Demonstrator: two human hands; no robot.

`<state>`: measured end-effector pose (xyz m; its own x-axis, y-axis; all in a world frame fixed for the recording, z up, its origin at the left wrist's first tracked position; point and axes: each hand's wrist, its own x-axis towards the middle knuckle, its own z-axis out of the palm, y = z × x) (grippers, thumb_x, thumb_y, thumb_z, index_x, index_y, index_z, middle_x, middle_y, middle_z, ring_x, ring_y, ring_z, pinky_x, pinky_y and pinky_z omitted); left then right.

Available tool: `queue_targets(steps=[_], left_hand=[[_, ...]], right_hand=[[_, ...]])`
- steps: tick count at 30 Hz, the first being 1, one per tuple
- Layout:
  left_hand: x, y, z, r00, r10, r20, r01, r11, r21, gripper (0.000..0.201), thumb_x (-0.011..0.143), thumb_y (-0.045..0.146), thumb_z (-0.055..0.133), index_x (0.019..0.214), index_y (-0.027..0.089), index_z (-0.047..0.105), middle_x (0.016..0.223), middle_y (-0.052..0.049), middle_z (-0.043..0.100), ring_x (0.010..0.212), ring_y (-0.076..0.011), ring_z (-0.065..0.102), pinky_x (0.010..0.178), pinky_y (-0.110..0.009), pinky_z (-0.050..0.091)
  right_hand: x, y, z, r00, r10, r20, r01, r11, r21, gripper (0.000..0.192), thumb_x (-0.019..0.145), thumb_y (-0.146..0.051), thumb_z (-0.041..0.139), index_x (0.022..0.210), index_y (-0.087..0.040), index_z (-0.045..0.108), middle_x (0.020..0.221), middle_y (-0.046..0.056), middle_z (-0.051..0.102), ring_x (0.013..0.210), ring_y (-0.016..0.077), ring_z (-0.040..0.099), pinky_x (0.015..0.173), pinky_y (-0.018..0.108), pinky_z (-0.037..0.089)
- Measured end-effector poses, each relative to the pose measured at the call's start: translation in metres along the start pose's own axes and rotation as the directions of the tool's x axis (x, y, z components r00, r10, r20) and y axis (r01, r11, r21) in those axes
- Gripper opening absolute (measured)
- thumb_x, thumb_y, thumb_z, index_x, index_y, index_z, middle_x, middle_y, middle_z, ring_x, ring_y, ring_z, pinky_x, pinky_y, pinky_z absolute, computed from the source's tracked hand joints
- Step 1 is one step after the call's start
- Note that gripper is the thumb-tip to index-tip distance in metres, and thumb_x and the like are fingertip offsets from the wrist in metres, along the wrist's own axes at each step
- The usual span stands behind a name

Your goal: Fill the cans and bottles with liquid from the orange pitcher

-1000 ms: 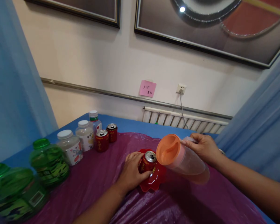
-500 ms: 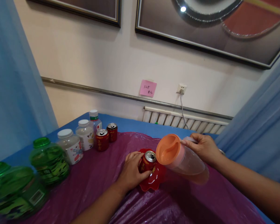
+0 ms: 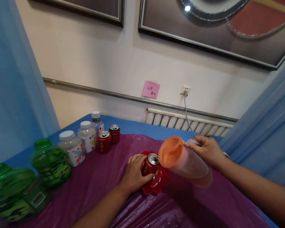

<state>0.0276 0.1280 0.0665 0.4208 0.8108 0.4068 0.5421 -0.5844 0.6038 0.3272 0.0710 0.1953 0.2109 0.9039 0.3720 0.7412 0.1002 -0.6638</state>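
My left hand (image 3: 135, 172) wraps round a red drink can (image 3: 151, 164) that stands upright, its opened top facing me. Under the can lies a red dish (image 3: 156, 183) with a scalloped rim and a shiny wet-looking surface. Gripping the handle of a clear pitcher (image 3: 192, 167), my right hand (image 3: 207, 150) keeps it tilted to the left. The orange lid (image 3: 171, 152) of the pitcher is right beside the can's top, and some liquid shows in the pitcher's lower part. Whether liquid is flowing between lid and can, I cannot tell.
Two more red cans (image 3: 104, 142) stand at the back left. Beside them run several bottles and jars, among them a white-capped jar (image 3: 72, 148) and a green jug (image 3: 49, 164). Purple plastic sheeting (image 3: 97, 183) covers the blue table (image 3: 130, 123). A radiator (image 3: 175, 122) is behind.
Almost nothing differs. The view has shifted very slightly, while both hands, the can and the tilted pitcher keep their places.
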Motion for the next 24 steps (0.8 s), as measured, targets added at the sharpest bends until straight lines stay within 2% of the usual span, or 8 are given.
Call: queue_targets(steps=[16,24], left_hand=[[0.0029,0.0066,-0.0045,1.0,-0.002,0.004,0.002,1.0,-0.011,0.053,0.068,0.039,0.085,0.116,0.024,0.07,0.121,-0.01,0.072,0.116,-0.0341,0.062,0.104,-0.051,0.046],[0.0013,0.0028,-0.0017,0.999,-0.005,-0.032,0.004,1.0,-0.012,0.055,0.065,0.04,0.085,0.116,0.026,0.07,0.12,-0.009,0.072,0.115,-0.0341,0.063,0.104,-0.051,0.047]], right_hand=[[-0.0012,-0.0059,0.0,1.0,0.003,-0.003,-0.003,1.0,-0.017,0.065,0.07,-0.08,0.069,0.055,-0.024,0.041,0.055,-0.005,0.035,0.053,0.0114,0.033,0.047,0.026,0.027],[-0.005,0.0003,0.0057,1.0,0.023,-0.02,-0.022,0.997,0.071,0.064,0.074,-0.077,0.07,0.058,-0.024,0.038,0.059,-0.005,0.033,0.057,0.0114,0.033,0.051,0.026,0.026]])
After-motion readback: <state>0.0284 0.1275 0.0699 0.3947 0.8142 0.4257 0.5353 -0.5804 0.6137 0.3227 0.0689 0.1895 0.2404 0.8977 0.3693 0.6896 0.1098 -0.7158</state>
